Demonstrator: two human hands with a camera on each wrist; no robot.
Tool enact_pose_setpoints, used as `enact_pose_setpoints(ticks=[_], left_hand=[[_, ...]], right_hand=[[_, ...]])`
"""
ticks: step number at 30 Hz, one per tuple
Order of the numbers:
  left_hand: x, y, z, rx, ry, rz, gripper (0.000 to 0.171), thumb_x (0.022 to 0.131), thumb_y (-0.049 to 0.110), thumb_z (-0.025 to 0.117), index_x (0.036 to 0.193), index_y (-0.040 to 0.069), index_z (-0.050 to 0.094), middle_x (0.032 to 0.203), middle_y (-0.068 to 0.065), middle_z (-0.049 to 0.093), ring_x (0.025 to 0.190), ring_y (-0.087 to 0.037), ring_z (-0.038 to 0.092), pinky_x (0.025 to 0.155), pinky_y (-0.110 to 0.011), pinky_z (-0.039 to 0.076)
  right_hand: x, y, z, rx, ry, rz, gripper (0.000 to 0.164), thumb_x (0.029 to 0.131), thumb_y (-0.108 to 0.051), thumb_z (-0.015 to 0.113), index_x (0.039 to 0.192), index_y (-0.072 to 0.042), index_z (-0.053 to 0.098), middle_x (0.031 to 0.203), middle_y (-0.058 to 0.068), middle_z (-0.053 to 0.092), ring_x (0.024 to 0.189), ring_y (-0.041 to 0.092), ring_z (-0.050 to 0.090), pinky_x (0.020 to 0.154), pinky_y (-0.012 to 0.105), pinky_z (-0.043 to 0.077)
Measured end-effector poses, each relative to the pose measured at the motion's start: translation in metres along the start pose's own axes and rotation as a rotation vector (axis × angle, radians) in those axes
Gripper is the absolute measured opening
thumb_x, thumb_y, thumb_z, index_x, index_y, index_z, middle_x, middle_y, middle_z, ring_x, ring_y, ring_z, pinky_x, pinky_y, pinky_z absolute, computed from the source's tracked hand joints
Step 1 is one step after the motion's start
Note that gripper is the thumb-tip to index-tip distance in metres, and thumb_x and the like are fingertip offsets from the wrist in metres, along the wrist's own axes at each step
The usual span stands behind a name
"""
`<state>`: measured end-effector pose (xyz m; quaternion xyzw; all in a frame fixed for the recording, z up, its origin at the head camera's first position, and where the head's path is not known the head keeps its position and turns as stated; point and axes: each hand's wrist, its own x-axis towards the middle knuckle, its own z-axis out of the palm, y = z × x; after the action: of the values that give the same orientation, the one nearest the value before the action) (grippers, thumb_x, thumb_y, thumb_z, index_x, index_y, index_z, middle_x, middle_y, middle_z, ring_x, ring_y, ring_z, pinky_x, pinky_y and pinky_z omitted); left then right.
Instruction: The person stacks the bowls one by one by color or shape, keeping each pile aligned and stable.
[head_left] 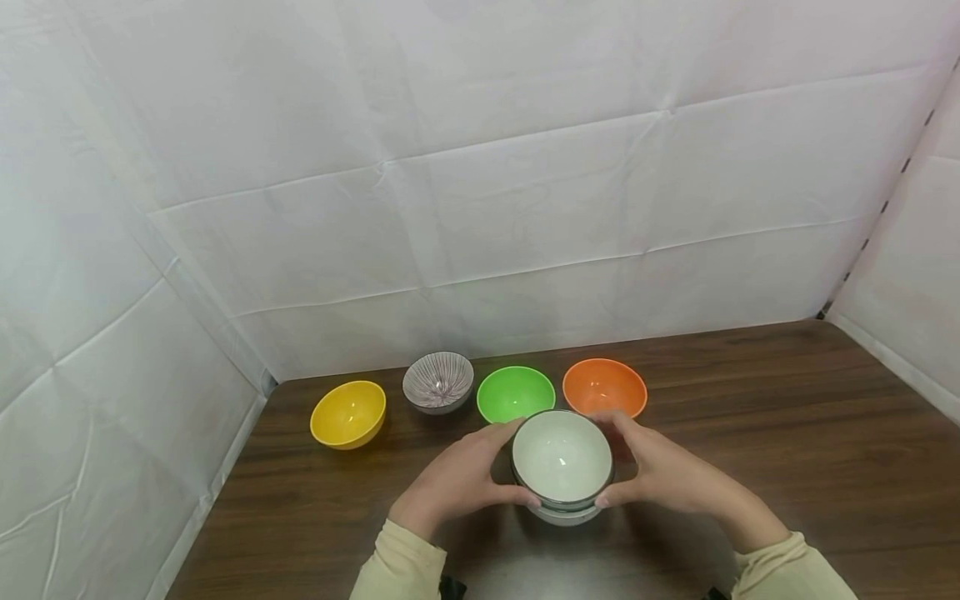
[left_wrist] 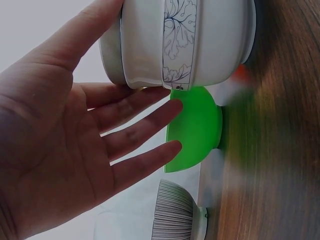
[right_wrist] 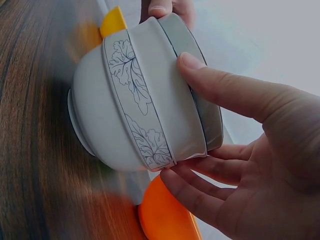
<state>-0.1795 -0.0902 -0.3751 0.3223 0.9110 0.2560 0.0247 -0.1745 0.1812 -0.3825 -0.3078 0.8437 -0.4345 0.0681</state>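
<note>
In head view, white bowls (head_left: 562,458) being held stacked at lower middle. Left hand (head_left: 459,478) pinching stack's left side, some fingers spreading; right hand (head_left: 670,472) pinching right side. Green bowl (head_left: 515,393) and orange bowl (head_left: 604,387) sitting just above; striped bowl (head_left: 438,381) and yellow bowl (head_left: 348,413) sitting farther left.

A makeshift booth: creased white sheeting (head_left: 517,208) stands behind and on both sides of the wood-grain desk (head_left: 757,417)

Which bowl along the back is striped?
The striped bowl between the yellow bowl and green bowl; fine dark lines cover it; the row's others are plain.
</note>
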Motion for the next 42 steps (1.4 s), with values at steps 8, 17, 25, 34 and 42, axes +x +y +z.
enact_pose_setpoints(ticks=[8,17,25,34,42], left_hand=[[-0.0005,0.0002,-0.0004,-0.019,-0.011,-0.002,0.091,0.070,0.053,0.076,0.146,0.019,0.038,0.143,-0.003,0.050,0.129,-0.018,0.044,0.109,-0.045,0.041],[-0.0011,-0.0001,0.0006,-0.037,-0.004,0.020,0.091,0.070,0.051,0.077,0.146,0.019,0.039,0.143,-0.003,0.050,0.129,-0.017,0.045,0.109,-0.045,0.041],[0.0007,-0.0018,0.0015,-0.140,-0.012,0.029,0.089,0.071,0.046,0.079,0.144,0.015,0.040,0.142,-0.003,0.050,0.129,-0.015,0.043,0.111,-0.045,0.039],[0.0007,-0.0009,0.0018,-0.187,-0.016,0.016,0.089,0.070,0.044,0.080,0.144,0.015,0.040,0.142,-0.002,0.050,0.129,-0.015,0.043,0.111,-0.045,0.038],[0.0005,-0.0010,0.0015,-0.186,-0.017,0.010,0.089,0.071,0.044,0.080,0.144,0.015,0.040,0.142,-0.002,0.049,0.129,-0.015,0.043,0.111,-0.046,0.038]], right_hand=[[0.0004,0.0004,0.0002,0.019,-0.008,0.002,0.091,0.068,-0.037,0.083,0.135,0.000,0.035,0.130,0.019,0.053,0.113,0.031,0.055,0.091,0.050,0.055],[-0.0006,0.0015,0.0002,0.023,-0.009,-0.005,0.090,0.069,-0.036,0.083,0.135,0.001,0.035,0.130,0.019,0.053,0.113,0.031,0.055,0.091,0.052,0.054],[-0.0007,0.0021,0.0000,0.031,-0.012,-0.008,0.089,0.069,-0.036,0.082,0.135,0.001,0.034,0.130,0.019,0.053,0.114,0.033,0.055,0.092,0.052,0.053],[-0.0005,0.0009,-0.0003,0.020,-0.012,-0.009,0.090,0.069,-0.037,0.082,0.135,0.001,0.034,0.130,0.019,0.053,0.114,0.032,0.055,0.093,0.053,0.052],[-0.0004,0.0006,-0.0006,0.042,-0.017,-0.011,0.089,0.070,-0.035,0.082,0.135,0.000,0.034,0.132,0.020,0.052,0.116,0.034,0.053,0.094,0.054,0.051]])
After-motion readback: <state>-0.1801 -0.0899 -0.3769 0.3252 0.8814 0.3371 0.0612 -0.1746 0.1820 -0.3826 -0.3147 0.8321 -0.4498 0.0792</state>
